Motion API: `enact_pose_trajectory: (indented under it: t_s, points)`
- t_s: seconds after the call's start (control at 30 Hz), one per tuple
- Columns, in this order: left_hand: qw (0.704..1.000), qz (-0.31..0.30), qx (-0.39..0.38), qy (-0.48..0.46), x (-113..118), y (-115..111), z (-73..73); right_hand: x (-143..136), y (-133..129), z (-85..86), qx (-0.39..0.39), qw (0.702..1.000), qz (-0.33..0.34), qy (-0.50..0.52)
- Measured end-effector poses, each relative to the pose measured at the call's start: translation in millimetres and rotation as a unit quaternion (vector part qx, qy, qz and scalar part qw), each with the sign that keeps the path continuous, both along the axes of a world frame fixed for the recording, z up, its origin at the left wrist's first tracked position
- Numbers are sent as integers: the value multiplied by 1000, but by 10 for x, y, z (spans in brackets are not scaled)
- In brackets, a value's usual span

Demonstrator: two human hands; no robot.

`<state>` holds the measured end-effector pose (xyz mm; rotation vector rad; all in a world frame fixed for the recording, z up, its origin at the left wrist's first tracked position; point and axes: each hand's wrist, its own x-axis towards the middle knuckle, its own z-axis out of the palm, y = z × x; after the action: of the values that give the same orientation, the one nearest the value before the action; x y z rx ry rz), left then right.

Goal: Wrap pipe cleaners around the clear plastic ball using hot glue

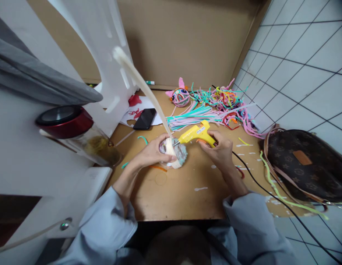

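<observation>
At the bottom of the frame, two grey-blue sleeves (110,224) reach over the near edge of a brown counter (176,200). Just left of centre, the left hand (151,152) holds a fuzzy grey-and-teal ball (182,152), its fingers curled around the side and the thumb pressed on a cream strip (148,94) banding the front. At centre right, the right hand (221,149) has its fingers wrapped around the handle of a yellow hot glue gun (191,133), the metal nozzle pointing left at the strip's edge. Good work here would likely mean steadying the ball, laying a thin, even line of glue, keeping the left fingertips clear of the hot nozzle, and pressing the strip flat without twisting it. The loose length should be kept off the nozzle, and the black cable (250,173) free of snags. Hard to make out: whether the nozzle touches, whether glue is flowing, and how far the trigger is squeezed. The ball's underside and some left fingers are hidden; the cable leaves the frame at lower right. Farther back, pipe cleaners (195,116) lie heaped and tangled at upper right of centre, individual ends indistinct; the strip's free end, upper left of centre, is blurred.
</observation>
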<state>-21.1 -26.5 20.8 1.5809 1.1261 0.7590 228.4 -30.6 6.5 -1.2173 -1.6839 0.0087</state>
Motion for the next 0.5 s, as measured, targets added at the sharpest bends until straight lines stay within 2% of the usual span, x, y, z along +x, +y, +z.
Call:
enact_pose_trajectory:
  t_s: [0.23,0.5]
  points:
    - [1000,-1,-2,-9,-1,-7,-5,-15,6,-14,8,999,-35,2]
    - [1000,-7,-2,-2,2,-10,5,-42,0,-6,-46,999,-12,4]
